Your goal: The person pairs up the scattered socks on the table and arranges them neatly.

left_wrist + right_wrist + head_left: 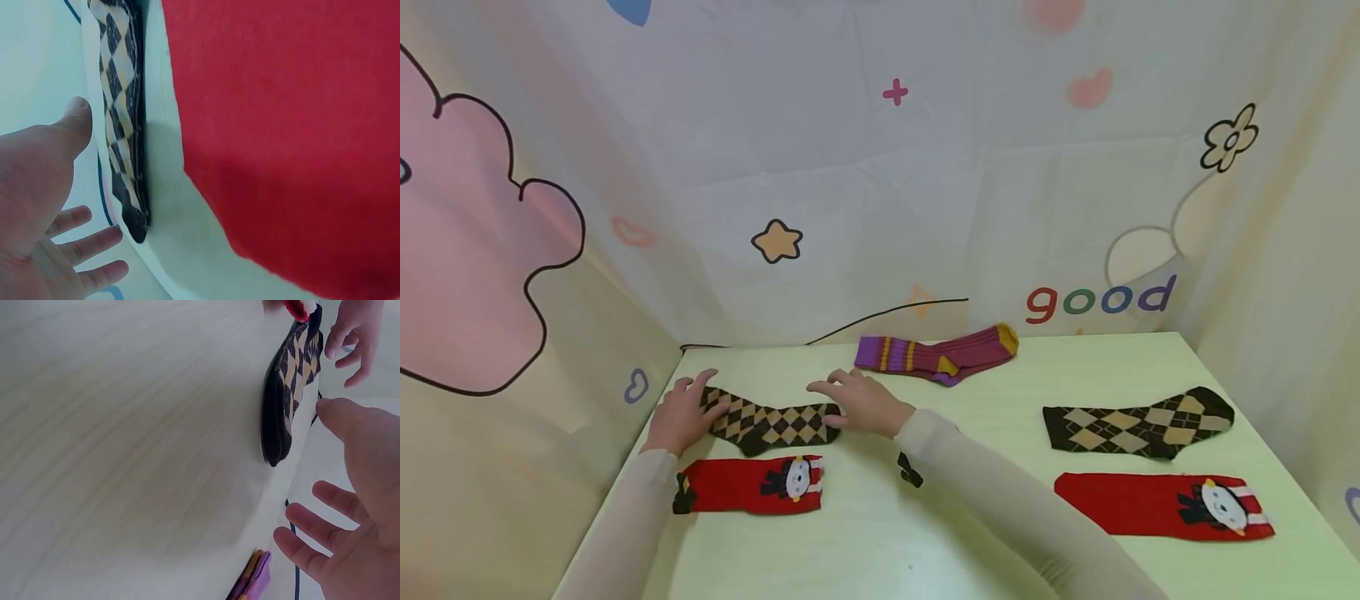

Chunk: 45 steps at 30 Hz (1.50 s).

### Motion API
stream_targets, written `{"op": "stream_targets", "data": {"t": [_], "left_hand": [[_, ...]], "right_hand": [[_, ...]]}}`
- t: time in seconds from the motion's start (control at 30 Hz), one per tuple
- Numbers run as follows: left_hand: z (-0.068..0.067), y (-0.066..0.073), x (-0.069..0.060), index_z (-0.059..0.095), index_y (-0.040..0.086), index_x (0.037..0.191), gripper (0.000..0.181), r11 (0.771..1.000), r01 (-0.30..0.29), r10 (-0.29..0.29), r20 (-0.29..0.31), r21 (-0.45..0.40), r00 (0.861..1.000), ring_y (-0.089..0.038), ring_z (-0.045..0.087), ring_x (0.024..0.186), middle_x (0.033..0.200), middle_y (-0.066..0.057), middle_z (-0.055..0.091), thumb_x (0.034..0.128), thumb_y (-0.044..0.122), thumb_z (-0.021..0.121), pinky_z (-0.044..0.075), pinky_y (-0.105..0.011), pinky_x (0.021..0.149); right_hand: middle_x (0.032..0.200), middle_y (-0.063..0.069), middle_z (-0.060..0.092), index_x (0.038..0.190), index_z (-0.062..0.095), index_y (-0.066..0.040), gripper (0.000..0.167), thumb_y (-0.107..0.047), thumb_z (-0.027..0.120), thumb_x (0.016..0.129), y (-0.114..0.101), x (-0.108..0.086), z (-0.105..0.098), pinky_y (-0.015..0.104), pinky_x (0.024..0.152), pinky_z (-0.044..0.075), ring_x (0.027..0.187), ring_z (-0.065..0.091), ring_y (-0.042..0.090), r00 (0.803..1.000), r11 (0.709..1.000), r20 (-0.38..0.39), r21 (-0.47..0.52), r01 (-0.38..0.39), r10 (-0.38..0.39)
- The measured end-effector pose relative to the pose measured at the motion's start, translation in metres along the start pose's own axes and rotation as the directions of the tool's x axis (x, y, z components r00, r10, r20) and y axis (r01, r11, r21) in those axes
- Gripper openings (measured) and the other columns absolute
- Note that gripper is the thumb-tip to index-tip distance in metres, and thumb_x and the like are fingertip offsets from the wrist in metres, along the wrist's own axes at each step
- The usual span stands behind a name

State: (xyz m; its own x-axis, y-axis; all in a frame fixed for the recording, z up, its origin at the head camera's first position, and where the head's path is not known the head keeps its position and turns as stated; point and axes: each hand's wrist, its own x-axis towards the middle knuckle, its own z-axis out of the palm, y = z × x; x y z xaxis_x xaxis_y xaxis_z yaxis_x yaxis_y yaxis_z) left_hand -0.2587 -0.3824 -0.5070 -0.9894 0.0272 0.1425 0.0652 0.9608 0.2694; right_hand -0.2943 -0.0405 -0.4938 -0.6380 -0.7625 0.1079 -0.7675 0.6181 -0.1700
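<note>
A brown and tan argyle sock lies flat at the left of the table, between both hands. My left hand is over its left end, with fingers spread; the left wrist view shows the hand beside the sock, apart from it. At the other end is my right hand, fingers loosely extended; in the right wrist view the hand holds nothing and a gap separates it from the sock's dark end. Just in front lies a red sock with a white animal face.
Purple and maroon striped sock lies at the back. Another argyle sock and another red sock are at the right, the red one partly behind my right forearm. A small black piece shows beside that sleeve. A printed curtain stands behind.
</note>
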Motion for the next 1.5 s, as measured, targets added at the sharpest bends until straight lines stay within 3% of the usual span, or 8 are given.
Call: {"op": "stream_targets", "data": {"t": [0.3, 0.53, 1.07, 1.5], "left_hand": [[-0.001, -0.008, 0.001, 0.039, 0.004, 0.151, 0.067, 1.0, 0.027, -0.027, 0.034, -0.014, 0.999, -0.059, 0.055, 0.114, 0.136, -0.043, 0.046, 0.0984, 0.032, 0.07, 0.046, -0.072, 0.093], [-0.003, -0.005, 0.003, 0.043, 0.001, 0.147, 0.065, 1.0, 0.009, -0.009, 0.05, -0.001, 0.999, -0.057, 0.06, 0.105, 0.13, -0.043, 0.05, 0.0973, 0.031, 0.072, 0.049, -0.069, 0.09], [-0.002, -0.007, 0.005, 0.048, -0.006, 0.141, 0.06, 0.997, 0.051, -0.059, 0.133, 0.062, 0.989, -0.054, 0.059, 0.11, 0.124, -0.039, 0.059, 0.097, 0.026, 0.073, 0.049, -0.067, 0.093], [0.002, -0.004, 0.02, 0.062, -0.003, 0.123, 0.038, 0.993, 0.076, -0.09, 0.166, 0.086, 0.982, -0.049, 0.063, 0.102, 0.117, -0.032, 0.066, 0.097, 0.022, 0.073, 0.052, -0.063, 0.081]], "right_hand": [[0.14, 0.008, 0.057, 0.154, 0.046, -0.028, 0.065, -0.039, 0.073, 0.096, -0.012, 0.008, 0.012, 0.038, 0.095, 0.053, 0.116, 0.059, 0.027, 0.999, 1.0, 0.047, -0.022, -0.001, 0.002], [0.137, 0.006, 0.06, 0.152, 0.048, -0.028, 0.062, -0.04, 0.073, 0.096, -0.017, 0.009, 0.016, 0.035, 0.089, 0.055, 0.112, 0.061, 0.025, 0.998, 0.997, 0.063, -0.071, -0.002, 0.007], [0.128, 0.003, 0.066, 0.147, 0.056, -0.028, 0.053, -0.037, 0.073, 0.097, -0.024, 0.015, 0.021, 0.033, 0.089, 0.054, 0.109, 0.059, 0.022, 0.994, 0.998, 0.103, -0.051, -0.027, 0.032], [0.127, 0.002, 0.067, 0.143, 0.06, -0.028, 0.05, -0.038, 0.073, 0.096, -0.024, 0.015, 0.018, 0.034, 0.089, 0.054, 0.11, 0.058, 0.022, 0.994, 0.997, 0.099, -0.065, -0.032, 0.039]]}}
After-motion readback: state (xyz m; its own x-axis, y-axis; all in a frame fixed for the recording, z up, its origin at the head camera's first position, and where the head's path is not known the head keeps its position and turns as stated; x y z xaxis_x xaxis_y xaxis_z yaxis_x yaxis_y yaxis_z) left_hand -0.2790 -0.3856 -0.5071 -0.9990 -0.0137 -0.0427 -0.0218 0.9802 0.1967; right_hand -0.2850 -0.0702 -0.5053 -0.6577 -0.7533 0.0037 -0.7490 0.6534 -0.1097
